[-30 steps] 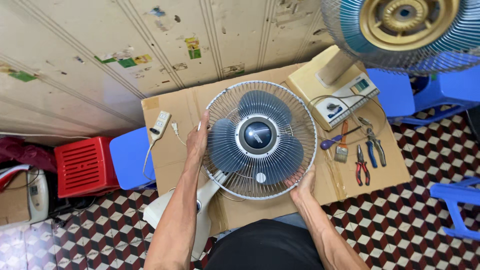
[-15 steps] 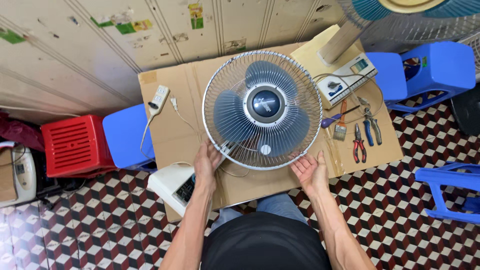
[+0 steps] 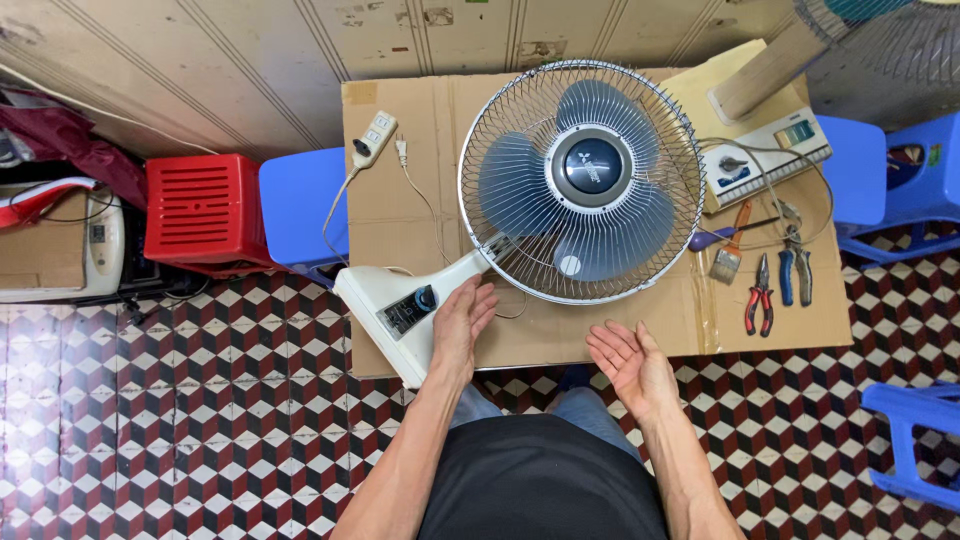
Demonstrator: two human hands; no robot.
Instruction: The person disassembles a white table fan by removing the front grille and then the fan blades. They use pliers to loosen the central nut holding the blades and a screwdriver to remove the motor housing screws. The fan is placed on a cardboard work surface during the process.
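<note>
The left hand (image 3: 462,322) lay palm-down with fingers spread and gripping nothing, resting at the edge of the cream base (image 3: 398,316) of an electric fan (image 3: 583,180), just beside the base's dark round knob (image 3: 425,297). The right hand (image 3: 630,362) hovered empty and palm-up, fingers loosely open, over the near edge of the cardboard-covered table (image 3: 400,215), apart from the fan and just below the lower rim of its wire guard (image 3: 640,280). The fan lay on its back on the table, its long axis running from the base at the person's near left up and away to the round head with blue blades (image 3: 520,185) at the far right, so the left hand was the nearer to the base and the right hand the nearer to the guard. Both forearms reached forward from the seated person's lap. To the right of the guard lay a paintbrush (image 3: 728,255), red-handled pliers (image 3: 759,297) and blue-handled pliers (image 3: 795,270); a white power strip (image 3: 373,140) sat at the table's far left corner, with a blue stool (image 3: 300,205) and a red crate (image 3: 205,210) beyond.
</note>
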